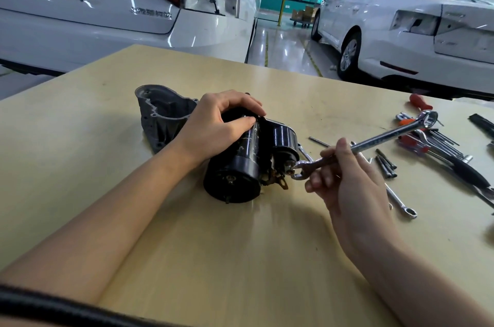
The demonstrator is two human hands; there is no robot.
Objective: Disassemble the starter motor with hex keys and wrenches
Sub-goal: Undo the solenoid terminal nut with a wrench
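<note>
**Wrench on solenoid terminal nut, motor braced**

Right hand (344, 182) has its fingers curled round the shank of a combination wrench (374, 143), close to the open-end head; the ring end sticks up and away to the far right. Open end sits on a nut (290, 168) at the near end of the small solenoid cylinder. The grip so near the head looks suited to seating or fast spinning rather than heavy torque.

Left hand (216, 126) clamps over the top of the starter motor (240, 163), thumb and fingers wrapped on the black body, probably to stop it rolling under the wrench load. Motor lies on its side mid-table (187, 246), grey nose housing pointing far left, rear cap toward the viewer.

Right side of the table: hex keys (386, 166), a second wrench (401, 203), a red-handled screwdriver (421, 102), more tools in a pile. White cars (107, 5) parked beyond.

Judgement: early in the disassembly, housing not yet separated.
</note>
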